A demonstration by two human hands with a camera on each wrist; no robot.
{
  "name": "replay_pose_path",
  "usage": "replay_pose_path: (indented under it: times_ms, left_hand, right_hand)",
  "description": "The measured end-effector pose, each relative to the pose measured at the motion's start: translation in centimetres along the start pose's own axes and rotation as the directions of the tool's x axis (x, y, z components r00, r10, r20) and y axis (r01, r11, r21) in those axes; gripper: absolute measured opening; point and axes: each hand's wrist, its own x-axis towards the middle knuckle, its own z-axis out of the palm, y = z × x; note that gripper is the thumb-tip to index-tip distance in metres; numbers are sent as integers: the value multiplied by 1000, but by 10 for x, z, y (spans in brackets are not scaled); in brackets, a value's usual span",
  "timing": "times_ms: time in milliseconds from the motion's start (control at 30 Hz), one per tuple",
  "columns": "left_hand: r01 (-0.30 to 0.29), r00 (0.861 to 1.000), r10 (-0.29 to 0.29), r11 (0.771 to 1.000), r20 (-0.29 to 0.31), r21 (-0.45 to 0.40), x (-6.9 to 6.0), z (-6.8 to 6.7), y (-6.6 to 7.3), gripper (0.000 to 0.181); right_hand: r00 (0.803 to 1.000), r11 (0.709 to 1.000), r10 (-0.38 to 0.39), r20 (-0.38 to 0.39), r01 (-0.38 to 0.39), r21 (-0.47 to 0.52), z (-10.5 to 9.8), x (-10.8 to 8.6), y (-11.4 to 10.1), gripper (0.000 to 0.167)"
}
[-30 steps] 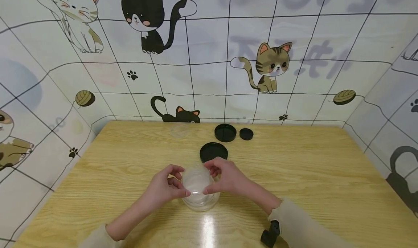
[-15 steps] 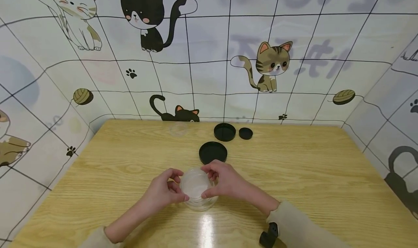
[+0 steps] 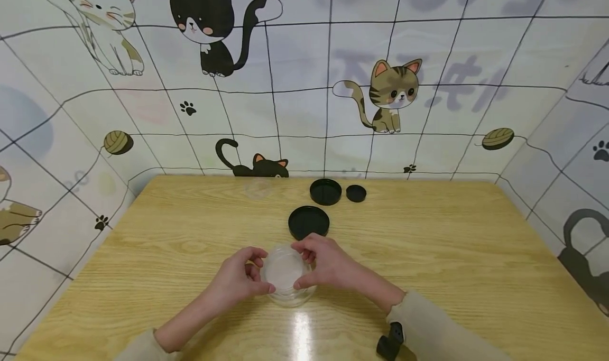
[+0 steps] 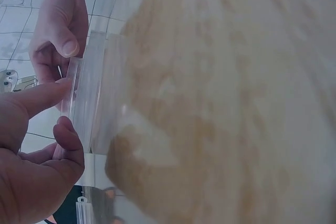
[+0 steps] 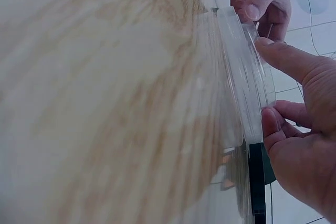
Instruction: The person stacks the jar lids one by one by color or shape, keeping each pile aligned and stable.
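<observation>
A small clear round dish (image 3: 284,268) sits on top of a wider clear dish (image 3: 294,301) on the table. My left hand (image 3: 238,277) holds the small dish's left side by the rim, thumb in front. Opposite it, my right hand (image 3: 325,265) pinches the right side between thumb and fingers. From the right wrist, the clear layers (image 5: 239,72) appear edge-on as a stack; how many there are is hard to tell. The left wrist view shows fingers of both hands at the upper dish's rim (image 4: 76,90).
Just behind the stack lies a large black round lid (image 3: 308,221). Farther back are a medium black lid (image 3: 325,192) and a small black lid (image 3: 356,193). A faint clear round piece (image 3: 258,188) lies near the back edge of the wooden table (image 3: 428,244). A cat-print cloth (image 3: 304,112) surrounds it.
The small clear dish has come down slightly and settled flatter over the wider one, both hands following it. In the last half second the hands hardly move.
</observation>
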Motion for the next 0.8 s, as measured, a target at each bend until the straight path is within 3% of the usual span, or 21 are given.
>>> replay_pose_path:
  times_ms: [800]
  left_hand:
    - [-7,1000,7,999,2,42,-1,1,0,62]
  right_hand:
    - [999,997,12,51,-8,-79,0,-2,-4,71]
